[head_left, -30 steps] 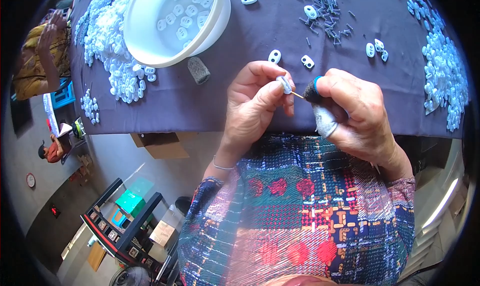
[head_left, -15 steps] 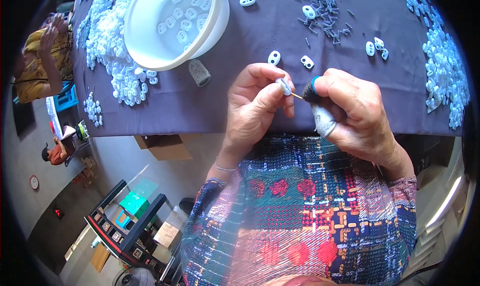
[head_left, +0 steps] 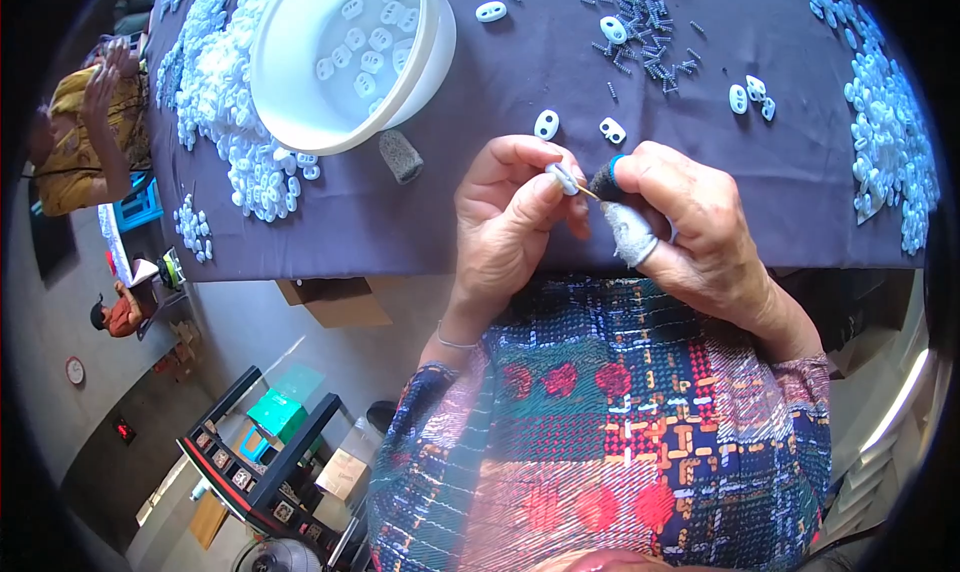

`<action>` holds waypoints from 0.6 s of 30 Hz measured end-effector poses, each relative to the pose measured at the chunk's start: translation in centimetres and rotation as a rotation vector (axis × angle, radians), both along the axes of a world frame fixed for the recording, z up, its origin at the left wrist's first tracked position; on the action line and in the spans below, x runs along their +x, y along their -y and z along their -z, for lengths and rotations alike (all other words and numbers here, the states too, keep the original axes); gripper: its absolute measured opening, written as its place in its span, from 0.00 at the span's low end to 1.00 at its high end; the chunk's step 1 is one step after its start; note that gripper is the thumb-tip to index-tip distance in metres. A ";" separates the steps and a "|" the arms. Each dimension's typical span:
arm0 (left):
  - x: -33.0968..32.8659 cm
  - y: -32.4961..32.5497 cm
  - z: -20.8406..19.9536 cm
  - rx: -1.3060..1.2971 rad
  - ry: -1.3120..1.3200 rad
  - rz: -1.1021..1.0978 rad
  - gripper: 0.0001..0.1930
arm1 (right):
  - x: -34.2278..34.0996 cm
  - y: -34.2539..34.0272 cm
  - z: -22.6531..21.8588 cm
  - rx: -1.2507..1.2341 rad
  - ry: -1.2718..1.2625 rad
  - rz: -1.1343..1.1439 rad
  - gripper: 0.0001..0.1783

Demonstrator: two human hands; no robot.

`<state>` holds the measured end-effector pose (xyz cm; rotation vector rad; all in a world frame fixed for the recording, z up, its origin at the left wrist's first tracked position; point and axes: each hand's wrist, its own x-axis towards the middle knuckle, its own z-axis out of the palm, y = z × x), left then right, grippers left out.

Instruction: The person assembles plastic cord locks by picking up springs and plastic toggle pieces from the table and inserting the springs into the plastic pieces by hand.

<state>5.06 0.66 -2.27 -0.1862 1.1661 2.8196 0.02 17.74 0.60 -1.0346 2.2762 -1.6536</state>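
Between thumb and fingers, my left hand (head_left: 515, 200) pinches a small white two-hole cord lock (head_left: 563, 178). My right hand (head_left: 690, 222) grips a thin brass-coloured rod (head_left: 590, 193), whose far end meets the cord lock. Grey cloth finger covers wrap the right thumb and forefinger; a blue band shows on the forefinger. Just beyond my hands lie two more cord locks, one oval (head_left: 546, 125) and one tilted (head_left: 612, 130). A loose grey finger cover (head_left: 401, 157) rests left of my left hand.
A white plastic tub (head_left: 425, 82) with several pale pieces in it stands at the back left. Beside it spreads a large heap of white pieces (head_left: 225, 92); another pile (head_left: 885, 142) lies far right. Small dark springs (head_left: 655, 37) are scattered at the back. Another person (head_left: 90, 132) sits at left.
My right hand has shifted slightly left and its thumb has turned, with the rod now at a steeper slant. The cord lock has tilted a little in my left fingers. The whole view shifts slightly.
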 end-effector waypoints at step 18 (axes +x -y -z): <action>0.5 -0.7 -0.5 -0.340 -0.012 -0.166 0.09 | 0.8 0.4 1.9 -0.136 0.165 0.062 0.11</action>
